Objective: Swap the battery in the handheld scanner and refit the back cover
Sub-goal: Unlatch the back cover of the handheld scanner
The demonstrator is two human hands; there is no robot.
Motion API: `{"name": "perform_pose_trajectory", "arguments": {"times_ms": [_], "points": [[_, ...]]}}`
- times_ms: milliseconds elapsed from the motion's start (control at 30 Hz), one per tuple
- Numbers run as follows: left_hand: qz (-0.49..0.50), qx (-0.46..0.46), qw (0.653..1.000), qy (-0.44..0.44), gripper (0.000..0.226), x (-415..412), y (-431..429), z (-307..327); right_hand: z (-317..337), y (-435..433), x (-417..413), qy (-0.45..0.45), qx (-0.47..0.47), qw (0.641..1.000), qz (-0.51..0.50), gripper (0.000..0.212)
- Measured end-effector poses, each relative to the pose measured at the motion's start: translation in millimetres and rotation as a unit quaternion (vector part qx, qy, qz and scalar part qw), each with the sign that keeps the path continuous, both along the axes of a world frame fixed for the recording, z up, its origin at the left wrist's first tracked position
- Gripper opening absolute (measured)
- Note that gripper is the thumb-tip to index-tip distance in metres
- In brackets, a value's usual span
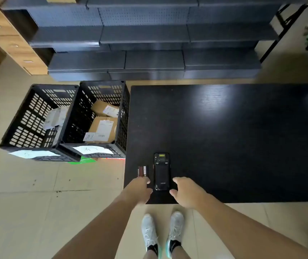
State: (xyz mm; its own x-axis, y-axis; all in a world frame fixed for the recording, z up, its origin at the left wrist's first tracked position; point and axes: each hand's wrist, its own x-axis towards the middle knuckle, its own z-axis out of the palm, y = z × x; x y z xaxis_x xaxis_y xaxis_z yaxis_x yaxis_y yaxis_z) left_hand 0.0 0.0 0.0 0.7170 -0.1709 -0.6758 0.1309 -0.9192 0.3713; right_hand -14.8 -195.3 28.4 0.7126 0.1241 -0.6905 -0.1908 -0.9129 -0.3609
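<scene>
Black on black, the scanner (161, 171) lay face down near the table's (242, 146) near-left corner, its back cover apparently in place, long axis running near to far. That put it right at the edge where the person stood, so both arms could reach it without stretching. Just left of it, a little apart, lay a small battery (142, 171) with a red-striped label, probably the spare, set close so the swap would need only a short reach.

The left hand (140, 191) hovered at the near end of the battery, fingers loosely spread and holding nothing; whether a fingertip touched the battery could not be told. The right hand (185, 193) sat just right of the scanner's near end, also loose and empty, thumb pointing toward the casing. The two hands flanked the scanner, which suggested it was about to be lifted or steadied for opening.

On the floor to the left stood two black crates (63, 120), one holding cardboard parcels, clear of the work.
</scene>
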Motion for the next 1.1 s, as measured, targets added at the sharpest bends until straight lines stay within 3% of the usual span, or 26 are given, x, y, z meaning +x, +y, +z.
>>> {"name": "perform_pose_trajectory", "arguments": {"times_ms": [133,367,467,733,1100], "points": [[0.024,-0.017,0.999,-0.014,0.044,-1,2,-5,-12,4,-4,-0.014,0.009,0.999,-0.040,0.047],[0.067,-0.068,0.990,-0.102,0.032,24,-1,-11,-34,23,-3,-0.083,0.029,0.982,-0.170,0.092],[0.072,-0.081,0.985,-0.133,0.025,42,0,-18,-49,35,-1,-0.116,0.027,0.972,-0.204,0.099],[-0.069,-0.111,0.976,-0.172,0.013,81,7,-51,-86,54,3,-0.188,0.027,0.950,-0.247,0.098],[-0.165,-0.207,0.926,-0.269,0.010,99,12,-73,-97,58,-1,-0.203,0.007,0.940,-0.275,0.098]]}}
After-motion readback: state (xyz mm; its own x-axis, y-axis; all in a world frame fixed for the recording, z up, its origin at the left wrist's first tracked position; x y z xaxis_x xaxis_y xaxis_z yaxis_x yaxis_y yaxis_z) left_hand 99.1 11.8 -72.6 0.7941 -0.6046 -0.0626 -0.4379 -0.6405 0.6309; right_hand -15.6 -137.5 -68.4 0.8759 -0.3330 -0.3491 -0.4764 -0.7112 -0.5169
